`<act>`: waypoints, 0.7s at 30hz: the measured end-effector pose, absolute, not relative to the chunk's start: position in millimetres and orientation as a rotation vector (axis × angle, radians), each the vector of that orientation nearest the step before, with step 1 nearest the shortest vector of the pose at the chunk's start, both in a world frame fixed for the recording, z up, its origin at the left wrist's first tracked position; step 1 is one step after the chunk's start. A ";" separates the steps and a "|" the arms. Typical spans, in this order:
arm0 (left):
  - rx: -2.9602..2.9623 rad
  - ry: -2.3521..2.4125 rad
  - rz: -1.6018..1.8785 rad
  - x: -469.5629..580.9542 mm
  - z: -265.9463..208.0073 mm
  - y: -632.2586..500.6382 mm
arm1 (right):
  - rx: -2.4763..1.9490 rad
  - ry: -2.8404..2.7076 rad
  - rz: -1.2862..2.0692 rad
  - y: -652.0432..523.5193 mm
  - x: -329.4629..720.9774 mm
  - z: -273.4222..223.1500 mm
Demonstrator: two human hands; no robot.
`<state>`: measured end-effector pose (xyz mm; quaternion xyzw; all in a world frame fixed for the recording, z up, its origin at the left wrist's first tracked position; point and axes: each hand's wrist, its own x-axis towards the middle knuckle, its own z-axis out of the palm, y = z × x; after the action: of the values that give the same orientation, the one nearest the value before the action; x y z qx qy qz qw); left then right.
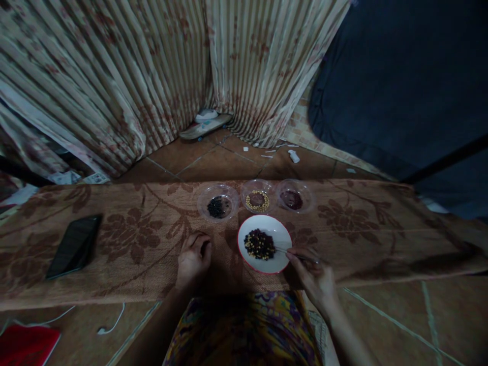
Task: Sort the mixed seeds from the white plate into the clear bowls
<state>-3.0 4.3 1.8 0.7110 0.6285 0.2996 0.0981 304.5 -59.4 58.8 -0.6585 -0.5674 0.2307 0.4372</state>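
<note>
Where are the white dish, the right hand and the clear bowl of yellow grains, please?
White dish [267, 222]: head view, bare inner surface.
Right hand [318, 278]: head view, middle.
Yellow-grain bowl [259, 185]: head view, far wall.

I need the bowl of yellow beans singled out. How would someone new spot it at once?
Start at the long brown cloth and find the red-rimmed white dish on it. Just beyond, near the cloth's far edge, three clear bowls stand in a row; take the middle bowl. Its beans are yellow, while the left bowl holds black ones and the right bowl dark reddish ones.
</note>
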 end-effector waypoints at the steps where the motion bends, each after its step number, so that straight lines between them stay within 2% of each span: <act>1: 2.105 1.859 0.892 -2.9 1.6 4.3 | -1.627 -1.415 0.568 -58.8 304.6 58.2; 21: 2.128 1.851 0.900 -3.5 0.8 4.4 | -1.504 -1.559 0.496 -51.6 305.1 55.2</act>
<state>-3.5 4.4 0.8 0.7158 0.6227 0.3027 0.0905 305.1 -51.6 55.2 -0.6064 -0.6289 0.1999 0.4436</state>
